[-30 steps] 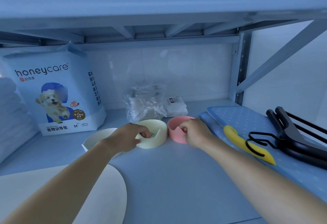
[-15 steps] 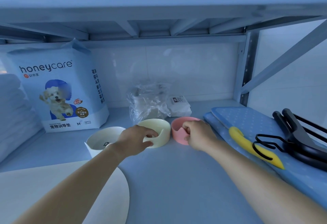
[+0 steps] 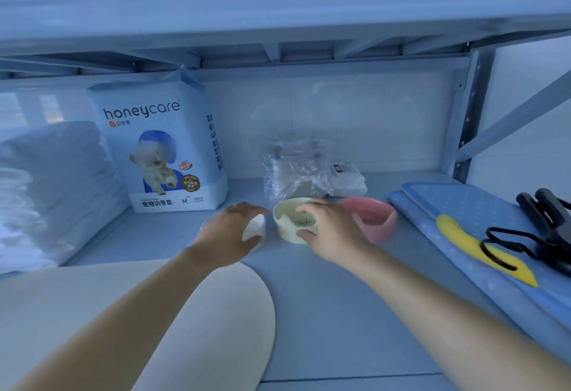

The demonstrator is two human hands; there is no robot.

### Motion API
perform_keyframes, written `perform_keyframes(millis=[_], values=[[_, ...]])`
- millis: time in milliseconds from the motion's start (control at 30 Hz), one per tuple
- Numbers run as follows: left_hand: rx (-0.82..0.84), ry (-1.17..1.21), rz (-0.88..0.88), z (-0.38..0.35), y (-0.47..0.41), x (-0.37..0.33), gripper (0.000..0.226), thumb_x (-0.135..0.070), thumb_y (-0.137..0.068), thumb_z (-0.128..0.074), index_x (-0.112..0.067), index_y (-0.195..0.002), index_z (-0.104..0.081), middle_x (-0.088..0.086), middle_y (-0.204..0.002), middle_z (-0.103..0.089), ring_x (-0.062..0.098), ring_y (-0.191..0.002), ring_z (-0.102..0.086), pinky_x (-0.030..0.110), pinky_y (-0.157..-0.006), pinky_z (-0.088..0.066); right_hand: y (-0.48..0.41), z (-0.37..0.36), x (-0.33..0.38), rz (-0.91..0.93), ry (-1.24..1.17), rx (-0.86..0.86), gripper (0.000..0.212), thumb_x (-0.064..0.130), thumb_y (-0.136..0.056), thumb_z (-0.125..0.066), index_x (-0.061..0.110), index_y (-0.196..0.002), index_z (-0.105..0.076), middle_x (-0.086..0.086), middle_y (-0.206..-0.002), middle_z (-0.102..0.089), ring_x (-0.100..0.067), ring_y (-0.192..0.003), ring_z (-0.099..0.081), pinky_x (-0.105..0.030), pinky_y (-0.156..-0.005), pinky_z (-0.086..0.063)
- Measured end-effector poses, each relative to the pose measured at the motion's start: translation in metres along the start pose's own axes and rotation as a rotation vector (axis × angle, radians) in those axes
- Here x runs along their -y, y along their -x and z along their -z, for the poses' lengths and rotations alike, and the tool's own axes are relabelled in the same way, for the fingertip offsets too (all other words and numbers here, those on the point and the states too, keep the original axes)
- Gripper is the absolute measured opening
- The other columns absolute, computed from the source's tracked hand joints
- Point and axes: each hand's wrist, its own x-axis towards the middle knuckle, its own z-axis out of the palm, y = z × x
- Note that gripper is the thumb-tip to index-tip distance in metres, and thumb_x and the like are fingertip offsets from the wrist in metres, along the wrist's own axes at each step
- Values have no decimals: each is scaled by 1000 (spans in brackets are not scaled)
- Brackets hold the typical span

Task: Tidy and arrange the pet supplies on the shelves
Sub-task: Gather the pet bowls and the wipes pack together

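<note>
Bowls, three, rowed on shelf (image 3: 324,313): each hand has moved one bowl leftward. Left hand (image 3: 227,231) now cups white bowl (image 3: 258,225); right hand (image 3: 330,230) grips cream bowl (image 3: 290,220); pink bowl (image 3: 370,216) released, seemingly placed

From my end this reads as a storage corner for pet goods, in a home or a stockroom, I cannot tell which. I am looking into a metal rack: a flat shelf (image 3: 324,313), a perforated upright (image 3: 469,112) with a diagonal brace (image 3: 519,115), and a white tiled wall (image 3: 355,118) behind. The stock is pet gear: a honeycare pad pack (image 3: 160,143) printed with a puppy, a stack of folded pads (image 3: 46,189), a white bowl (image 3: 256,227), a paw-marked cream bowl (image 3: 290,220) and a pink bowl (image 3: 370,217).
</note>
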Motion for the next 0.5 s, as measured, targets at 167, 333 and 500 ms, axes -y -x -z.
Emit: perform_keyframes(millis=[167,333,500], values=[[-20,-76,49,16,27,33,44,-36,-84,-63,-34,-126,-50,-11,-128,-49,12,-117,-45,25,-84,-39,-16,-28,41,51,-89,159,42,22,-84,-67,13,-123,-57,-3,-124,-59,-21,-114,-53,-23,-89,-38],[44,-136,89,24,35,50,38,-35,-87,-61,-38,-123,-51,-14,-134,-41,8,-122,-38,32,-87,-48,-26,-49,62,59,-93,206,42,19,-85,-63,13,-126,-54,-4,-131,-53,-23,-119,-49,-34,-96,-42],[31,-137,85,21,36,55,30,-28,-88,-60,-39,-115,-56,-16,-124,-50,8,-117,-44,28,-83,-45,-32,-61,66,83,-44,228,32,16,-84,-62,15,-116,-59,-5,-119,-59,-25,-110,-53,-37,-90,-46]])
